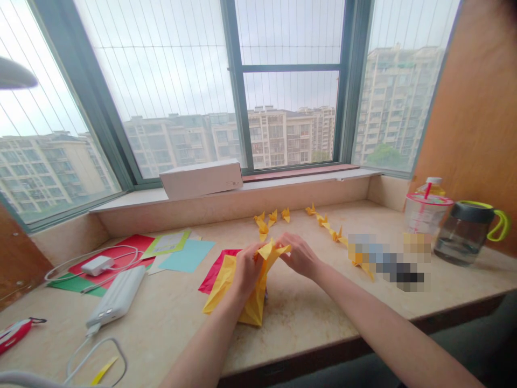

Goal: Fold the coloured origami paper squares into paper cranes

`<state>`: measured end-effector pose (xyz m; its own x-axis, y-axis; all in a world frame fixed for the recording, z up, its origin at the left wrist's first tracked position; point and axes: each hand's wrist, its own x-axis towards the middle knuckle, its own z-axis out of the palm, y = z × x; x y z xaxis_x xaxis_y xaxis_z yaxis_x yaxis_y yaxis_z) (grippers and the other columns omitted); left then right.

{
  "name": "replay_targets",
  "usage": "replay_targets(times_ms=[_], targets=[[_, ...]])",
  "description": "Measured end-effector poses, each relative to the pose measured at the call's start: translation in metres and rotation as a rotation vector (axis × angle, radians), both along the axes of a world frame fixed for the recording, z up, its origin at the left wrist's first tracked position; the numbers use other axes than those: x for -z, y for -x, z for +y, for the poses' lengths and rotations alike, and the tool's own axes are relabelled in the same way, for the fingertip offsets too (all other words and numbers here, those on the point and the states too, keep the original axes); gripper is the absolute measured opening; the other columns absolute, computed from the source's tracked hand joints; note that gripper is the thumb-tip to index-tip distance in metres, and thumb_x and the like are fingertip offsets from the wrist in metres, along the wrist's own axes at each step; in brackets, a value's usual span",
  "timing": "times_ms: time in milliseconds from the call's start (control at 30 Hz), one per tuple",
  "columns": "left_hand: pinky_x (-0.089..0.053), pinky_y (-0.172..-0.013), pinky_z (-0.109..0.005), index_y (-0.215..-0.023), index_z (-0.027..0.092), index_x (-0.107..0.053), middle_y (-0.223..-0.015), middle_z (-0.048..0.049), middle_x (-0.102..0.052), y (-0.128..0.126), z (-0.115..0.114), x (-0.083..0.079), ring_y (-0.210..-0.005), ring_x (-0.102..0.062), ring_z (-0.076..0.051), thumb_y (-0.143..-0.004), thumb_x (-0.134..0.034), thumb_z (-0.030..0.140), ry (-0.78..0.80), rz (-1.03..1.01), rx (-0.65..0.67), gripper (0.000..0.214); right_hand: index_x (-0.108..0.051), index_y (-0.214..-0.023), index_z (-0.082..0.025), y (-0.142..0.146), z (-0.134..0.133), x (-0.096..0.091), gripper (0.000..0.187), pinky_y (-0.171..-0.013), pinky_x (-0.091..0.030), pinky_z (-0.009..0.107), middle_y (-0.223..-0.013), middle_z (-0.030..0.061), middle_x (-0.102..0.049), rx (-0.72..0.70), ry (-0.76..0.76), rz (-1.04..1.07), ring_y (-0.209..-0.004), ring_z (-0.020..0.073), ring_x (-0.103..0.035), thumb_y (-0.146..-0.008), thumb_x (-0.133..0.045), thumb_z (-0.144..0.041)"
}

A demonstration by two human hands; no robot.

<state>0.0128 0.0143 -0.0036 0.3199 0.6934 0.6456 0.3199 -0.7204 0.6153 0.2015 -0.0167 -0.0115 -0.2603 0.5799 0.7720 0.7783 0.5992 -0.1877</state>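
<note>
Both of my hands grip a yellow folded paper [266, 257] above the middle of the counter. My left hand [247, 268] closes on its left side, and my right hand [299, 255] pinches its right tip. Underneath and left of my left hand lie creased yellow paper sheets [221, 283], with a crimson sheet [218, 269] partly beneath them. Small yellow paper cranes stand beyond my hands, one crane [286, 215] at the back and another crane [336, 233] in a slanting row to the right. My fingertips partly hide the folds.
Coloured papers [189, 255], a white charger [97, 265] and a white power bank [117, 296] with cables lie left. A red object [15, 334] is at far left. A lidded cup [426, 213] and a water bottle [462, 234] stand right. A white box [202, 180] rests on the sill.
</note>
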Motion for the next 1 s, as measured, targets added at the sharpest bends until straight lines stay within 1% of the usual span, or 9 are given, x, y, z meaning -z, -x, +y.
replay_targets(times_ms=[133,233,367,467,533,667,767,900,1000], targets=[[-0.048,-0.063,-0.027,-0.085,0.024,-0.076,-0.075,-0.0043,-0.073,-0.002,0.003,0.002,-0.074,-0.066,-0.022,-0.082,-0.059,0.026,0.112,-0.120,-0.031,0.017,-0.060,-0.088,-0.021,-0.003,-0.001,-0.001,0.007,-0.079,-0.046,0.033,-0.085,0.0052,-0.064,-0.053,-0.020,0.022,-0.081,0.0210,-0.060,-0.088,-0.057,-0.015],[-0.046,-0.058,-0.024,-0.084,0.019,-0.075,-0.072,-0.0037,-0.071,-0.005,0.005,0.004,-0.069,-0.064,-0.019,-0.082,-0.060,0.032,0.252,-0.237,0.025,0.020,-0.059,-0.093,-0.021,-0.003,0.000,0.000,0.011,-0.082,-0.047,0.035,-0.090,0.0060,-0.066,-0.081,-0.047,0.081,-0.085,0.0216,-0.062,-0.086,-0.057,-0.014],[-0.043,-0.053,-0.022,-0.086,0.014,-0.073,-0.073,-0.0036,-0.071,-0.006,0.006,0.006,-0.064,-0.062,-0.016,-0.082,-0.062,0.041,0.367,-0.339,0.123,0.030,-0.057,-0.089,-0.021,-0.002,0.002,0.001,0.007,-0.074,-0.049,0.033,-0.083,0.0047,-0.066,-0.004,-0.009,0.228,-0.078,0.0210,-0.063,-0.084,-0.062,-0.021],[-0.043,-0.053,-0.021,-0.088,0.013,-0.072,-0.076,-0.0042,-0.071,-0.006,0.007,0.006,-0.065,-0.062,-0.016,-0.080,-0.064,0.043,0.415,-0.402,0.173,0.031,-0.056,-0.085,-0.021,-0.001,-0.001,-0.003,0.009,-0.068,-0.049,0.030,-0.078,0.0019,-0.066,-0.019,0.090,0.335,-0.071,0.0179,-0.061,-0.083,-0.064,-0.025],[-0.045,-0.054,-0.021,-0.090,0.013,-0.071,-0.076,-0.0043,-0.071,-0.005,0.007,0.006,-0.065,-0.062,-0.015,-0.080,-0.065,0.042,0.422,-0.425,0.170,0.031,-0.057,-0.089,-0.021,-0.001,-0.004,-0.007,0.006,-0.069,-0.050,0.029,-0.081,0.0015,-0.067,-0.124,0.184,0.424,-0.073,0.0168,-0.062,-0.085,-0.059,-0.025],[-0.048,-0.060,-0.024,-0.092,0.014,-0.070,-0.078,-0.0052,-0.072,-0.005,0.005,0.003,-0.068,-0.064,-0.017,-0.078,-0.065,0.037,0.389,-0.422,0.146,0.027,-0.060,-0.090,-0.019,-0.006,-0.008,-0.015,0.020,-0.068,-0.051,0.029,-0.085,0.0035,-0.067,-0.396,0.551,0.676,-0.074,0.0160,-0.064,-0.092,-0.047,-0.034],[-0.050,-0.066,-0.027,-0.091,0.014,-0.071,-0.083,-0.0066,-0.073,-0.004,0.001,0.002,-0.074,-0.065,-0.019,-0.077,-0.064,0.031,0.334,-0.313,0.170,0.022,-0.060,-0.084,-0.018,-0.009,-0.010,-0.018,0.036,-0.065,-0.049,0.028,-0.084,0.0048,-0.066,-0.476,0.772,0.801,-0.074,0.0158,-0.062,-0.094,-0.046,-0.049],[-0.048,-0.064,-0.025,-0.088,0.016,-0.071,-0.079,-0.0034,-0.072,-0.004,-0.004,-0.001,-0.072,-0.063,-0.018,-0.077,-0.062,0.026,0.251,-0.166,0.124,0.018,-0.055,-0.079,-0.018,-0.008,-0.008,-0.016,0.035,-0.056,-0.040,0.022,-0.070,-0.0024,-0.060,-0.464,0.821,0.874,-0.061,0.0108,-0.054,-0.080,-0.070,-0.050],[-0.046,-0.061,-0.024,-0.086,0.016,-0.070,-0.076,-0.0019,-0.070,-0.003,-0.006,-0.004,-0.069,-0.061,-0.016,-0.080,-0.061,0.031,0.241,-0.153,0.096,0.018,-0.052,-0.084,-0.020,-0.005,-0.007,-0.015,0.037,-0.057,-0.040,0.022,-0.074,-0.0034,-0.063,-0.512,0.804,0.976,-0.062,0.0107,-0.056,-0.073,-0.077,-0.045]])
